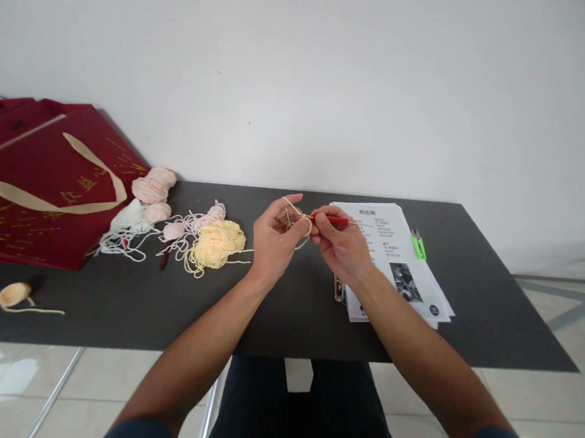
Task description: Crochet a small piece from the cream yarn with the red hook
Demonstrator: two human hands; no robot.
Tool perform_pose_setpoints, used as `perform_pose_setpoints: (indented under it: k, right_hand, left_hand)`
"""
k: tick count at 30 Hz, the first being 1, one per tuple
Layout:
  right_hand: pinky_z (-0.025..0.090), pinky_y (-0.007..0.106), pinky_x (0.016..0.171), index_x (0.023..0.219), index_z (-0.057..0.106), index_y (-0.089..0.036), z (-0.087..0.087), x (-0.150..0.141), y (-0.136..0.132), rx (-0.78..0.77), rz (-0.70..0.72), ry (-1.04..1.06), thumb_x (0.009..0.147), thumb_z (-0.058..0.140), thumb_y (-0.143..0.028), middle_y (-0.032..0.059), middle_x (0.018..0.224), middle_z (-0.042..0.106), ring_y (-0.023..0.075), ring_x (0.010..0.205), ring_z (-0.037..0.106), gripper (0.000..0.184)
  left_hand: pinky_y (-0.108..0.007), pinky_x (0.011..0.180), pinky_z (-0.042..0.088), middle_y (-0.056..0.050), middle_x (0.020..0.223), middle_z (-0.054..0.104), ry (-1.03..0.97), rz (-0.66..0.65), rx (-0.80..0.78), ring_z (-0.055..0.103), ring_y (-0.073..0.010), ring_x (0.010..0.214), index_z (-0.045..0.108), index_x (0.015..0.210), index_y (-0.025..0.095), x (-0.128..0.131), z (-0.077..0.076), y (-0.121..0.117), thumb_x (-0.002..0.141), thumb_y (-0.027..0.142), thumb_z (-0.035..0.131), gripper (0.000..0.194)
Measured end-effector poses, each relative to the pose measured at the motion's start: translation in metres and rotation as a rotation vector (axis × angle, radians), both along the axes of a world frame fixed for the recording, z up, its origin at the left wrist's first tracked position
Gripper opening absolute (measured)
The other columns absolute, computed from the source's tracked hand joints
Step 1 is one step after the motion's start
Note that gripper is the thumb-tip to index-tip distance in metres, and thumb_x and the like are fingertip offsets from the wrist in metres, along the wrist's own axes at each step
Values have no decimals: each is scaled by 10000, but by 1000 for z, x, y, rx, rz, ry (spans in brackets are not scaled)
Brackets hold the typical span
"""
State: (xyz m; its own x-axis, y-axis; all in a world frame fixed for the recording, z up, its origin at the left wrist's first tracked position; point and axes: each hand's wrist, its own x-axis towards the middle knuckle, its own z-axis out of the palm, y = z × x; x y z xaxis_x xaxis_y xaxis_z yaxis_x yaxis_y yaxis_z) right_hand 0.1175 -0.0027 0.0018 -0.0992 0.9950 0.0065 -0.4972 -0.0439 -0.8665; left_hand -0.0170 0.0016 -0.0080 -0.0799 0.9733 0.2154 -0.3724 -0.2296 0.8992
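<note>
My right hand (341,242) grips a crochet hook (333,221) by its red handle, the thin metal shaft pointing left. Pale yellow yarn (302,245) loops around the fingers of my left hand (276,239), and its thumb and fingers pinch the yarn close to the hook. Both hands meet above the middle of the dark table. To the left of them lies a ball of yellow yarn (219,243), with a strand running toward my left hand. The exact stitch at the hook's tip is too small to make out.
Printed sheets (381,239) lie under and beside my right hand, with green thread snips (418,245) on their right edge. Pink yarn (154,185) and white yarn (128,220) sit beside dark red gift bags (44,183). A small yellow crocheted piece (14,294) rests far left on the table (300,325).
</note>
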Motion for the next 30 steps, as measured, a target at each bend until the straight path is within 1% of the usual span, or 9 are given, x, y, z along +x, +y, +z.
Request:
perform_pose_setpoints:
  k: [4,9,13,16,19,23,26,30]
  right_hand:
    - [515,234,606,872,743,-254,-3,5,-3,35,-17,26,785,889,-339,-23,816,703,104,712,614,191]
    - [495,215,554,891,747,-239,-6,6,-8,31,-59,21,804,875,-378,-37,748,694,85,623,589,208]
    - [494,205,530,895,749,-231,-6,2,-11,51,-110,22,806,872,-382,-43,715,691,78,589,594,214]
    - [509,197,526,878,739,-231,-4,1,-12,76,-134,37,773,896,-351,-30,791,733,81,623,620,224]
    - [520,197,523,874,703,-242,-2,2,-13,104,-145,51,745,913,-333,-27,879,761,77,626,622,262]
    - [521,190,529,834,660,-231,-2,6,-13,157,-140,29,782,887,-334,-26,913,746,63,625,616,254]
    - [501,184,517,824,656,-229,-3,9,-12,199,-152,22,808,869,-336,-27,903,738,53,604,606,239]
    - [446,184,482,820,651,-228,-2,13,-10,263,-203,15,782,894,-306,-35,850,733,44,546,584,258]
  left_hand:
    - [-238,691,515,20,839,682,-1,0,8,637,-106,737,726,1181,232,3,-2,-1,752,183,828,444]
    - [-222,649,460,29,820,646,43,33,41,586,-90,708,712,1160,227,4,-2,0,753,142,792,423]
    - [-232,649,472,26,816,641,85,49,91,588,-95,704,685,1164,227,4,2,-3,787,133,741,393]
    - [-218,594,452,37,797,621,113,49,112,568,-85,658,667,1164,225,5,3,-5,793,123,719,388]
    - [-201,557,428,42,784,621,155,81,138,562,-79,640,667,1150,221,6,3,-7,780,112,717,389]
    - [-199,564,445,41,779,637,205,134,153,579,-81,641,674,1122,218,6,3,-8,765,117,730,375]
    - [-201,568,457,40,784,643,217,151,149,579,-80,637,681,1108,218,6,3,-9,765,123,745,361]
    - [-203,558,459,43,766,635,214,165,162,572,-81,624,684,1098,217,6,4,-9,770,121,753,349]
